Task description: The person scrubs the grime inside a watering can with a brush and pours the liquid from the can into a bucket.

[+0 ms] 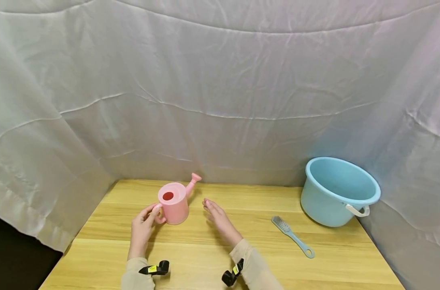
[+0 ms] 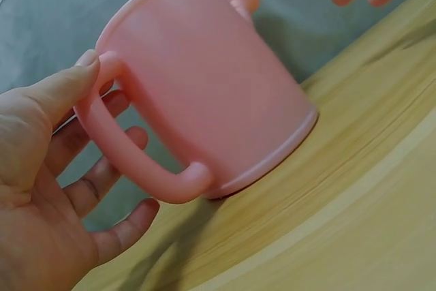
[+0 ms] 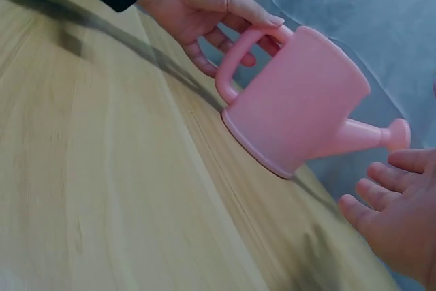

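Observation:
A pink toy watering can (image 1: 177,210) stands upright at the left of the table, its spout pointing away to the right. My left hand (image 1: 141,230) pinches the top of its handle (image 2: 126,155), the thumb on the near side and the index finger behind. The other left fingers are spread loosely beside the handle. To the right of the can, my right hand (image 1: 221,224) is held over the table with its fingers fairly straight and nothing in them. In the right wrist view, its fingertips (image 3: 349,204) are close to the spout (image 3: 357,138) but apart from it.
A light blue brush (image 1: 292,237) lies on the wooden table (image 1: 205,257) to the right, bristles up. Behind it, in the far right corner, is a light blue bucket (image 1: 325,207) with a white handle (image 1: 358,210). Grey curtains (image 1: 220,141) enclose the back and sides.

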Available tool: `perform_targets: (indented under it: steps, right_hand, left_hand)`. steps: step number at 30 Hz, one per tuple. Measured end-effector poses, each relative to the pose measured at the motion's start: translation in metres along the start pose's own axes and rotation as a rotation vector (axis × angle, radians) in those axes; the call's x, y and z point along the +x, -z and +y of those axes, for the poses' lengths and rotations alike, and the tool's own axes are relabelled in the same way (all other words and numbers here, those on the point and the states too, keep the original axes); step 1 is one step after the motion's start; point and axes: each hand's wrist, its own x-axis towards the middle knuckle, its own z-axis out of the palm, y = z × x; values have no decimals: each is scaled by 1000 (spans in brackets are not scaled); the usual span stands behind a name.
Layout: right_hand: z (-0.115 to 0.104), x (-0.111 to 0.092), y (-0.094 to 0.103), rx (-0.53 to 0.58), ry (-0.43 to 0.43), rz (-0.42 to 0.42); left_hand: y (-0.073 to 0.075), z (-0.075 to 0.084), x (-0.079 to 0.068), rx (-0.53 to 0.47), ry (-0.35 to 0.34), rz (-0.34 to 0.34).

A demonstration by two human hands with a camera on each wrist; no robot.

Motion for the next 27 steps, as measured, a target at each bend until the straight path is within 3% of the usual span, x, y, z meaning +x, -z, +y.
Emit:
perform_targets:
  steps: [10,19,27]
  right_hand:
    - [11,7,-8,159,-61,31]
    - [13,8,-11,182,-69,52]
    - [11,5,-8,183,-52,67]
  left_hand:
    - [4,0,-2,15,-15,-99]
    - [4,-2,-2,-3,-16,-179]
    - [0,-3,-2,39,-17,-229]
